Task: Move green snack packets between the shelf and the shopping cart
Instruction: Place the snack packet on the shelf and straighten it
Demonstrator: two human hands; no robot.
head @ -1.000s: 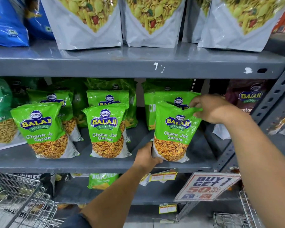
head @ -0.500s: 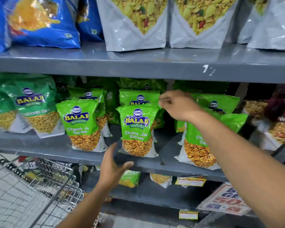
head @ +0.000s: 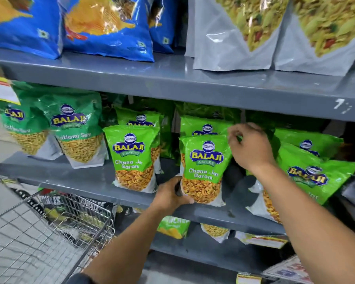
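Several green Balaji snack packets stand on the grey middle shelf (head: 74, 179). My left hand (head: 171, 196) grips the lower left corner of the front middle packet (head: 205, 169), which stands upright at the shelf's front edge. My right hand (head: 249, 146) pinches that packet's upper right corner. Another packet (head: 133, 158) stands to its left, and a leaning packet (head: 312, 177) lies to the right, partly hidden by my right forearm. The wire shopping cart (head: 49, 228) is at the lower left, below the shelf.
Darker green sev packets (head: 76, 130) stand at the shelf's left. Blue chip bags (head: 107, 27) and grey mixture pouches (head: 240, 33) fill the upper shelf. More packets (head: 173, 226) and price tags sit on the lower shelf. A promo sign (head: 289, 271) hangs at the lower right.
Both hands left the right-hand packet and moved left. My left hand, open in mid-air half a second ago, now grips the middle packet's bottom; my right hand holds its top. The view shifted left.
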